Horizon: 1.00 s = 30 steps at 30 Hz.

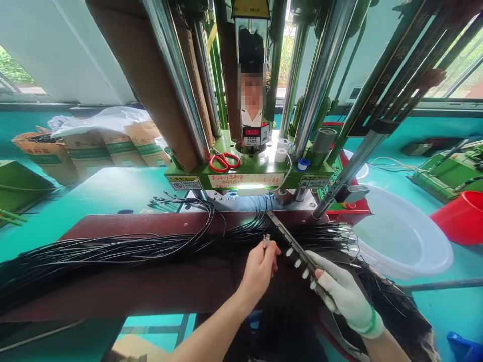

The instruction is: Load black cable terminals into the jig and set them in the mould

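My bare left hand (259, 267) is pinched shut on the metal plug end of a thin black cable (265, 242), just left of a long dark metal bar (292, 245). My right hand (345, 294), in a white glove, grips the near end of that bar, which carries several small metal connectors along its edge and points up toward the machine. A thick bundle of black cables (113, 249) lies across the dark red bench (124, 284) to the left. More cables with silver tips (345, 236) fan out to the right.
A green press machine (245, 176) with chrome columns stands straight ahead; red scissors (224, 161) and tape rolls lie on its base. A white plastic basin (403, 236) and a red tub (462, 216) sit at right. Cardboard boxes (94, 148) stand at back left.
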Motion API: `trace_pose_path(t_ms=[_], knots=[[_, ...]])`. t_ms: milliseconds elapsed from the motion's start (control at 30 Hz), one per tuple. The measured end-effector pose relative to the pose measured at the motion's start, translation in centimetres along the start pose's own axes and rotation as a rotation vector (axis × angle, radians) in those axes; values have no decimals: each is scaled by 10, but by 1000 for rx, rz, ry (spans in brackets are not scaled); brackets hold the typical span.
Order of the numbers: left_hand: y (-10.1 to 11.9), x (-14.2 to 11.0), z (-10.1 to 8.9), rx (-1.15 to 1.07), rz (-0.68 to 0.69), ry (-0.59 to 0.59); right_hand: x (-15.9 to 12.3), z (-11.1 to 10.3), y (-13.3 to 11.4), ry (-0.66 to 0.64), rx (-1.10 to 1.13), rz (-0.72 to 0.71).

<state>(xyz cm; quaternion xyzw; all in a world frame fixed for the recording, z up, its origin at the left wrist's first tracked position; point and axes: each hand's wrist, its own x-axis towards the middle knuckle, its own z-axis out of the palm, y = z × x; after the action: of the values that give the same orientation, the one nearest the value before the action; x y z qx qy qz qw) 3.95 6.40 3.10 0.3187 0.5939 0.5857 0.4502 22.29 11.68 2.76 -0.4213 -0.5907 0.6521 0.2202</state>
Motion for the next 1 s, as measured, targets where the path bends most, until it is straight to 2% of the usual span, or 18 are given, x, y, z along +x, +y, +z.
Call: trace_pose_path(t_ms=[67, 267, 600, 867, 1000], knots=[[-2, 2, -4, -22, -11, 29, 1, -2, -1, -20, 13, 5], [-7, 2, 1, 7, -182, -183, 2, -4, -1, -75, -8, 4], [4, 2, -2, -81, -282, -271, 3, -6, -3, -118, -59, 31], [2, 4, -5, -52, -262, -325, 4, -8, 10, -161, -30, -12], [4, 4, -16, 79, -152, -333, 3, -9, 9, -114, 15, 26]])
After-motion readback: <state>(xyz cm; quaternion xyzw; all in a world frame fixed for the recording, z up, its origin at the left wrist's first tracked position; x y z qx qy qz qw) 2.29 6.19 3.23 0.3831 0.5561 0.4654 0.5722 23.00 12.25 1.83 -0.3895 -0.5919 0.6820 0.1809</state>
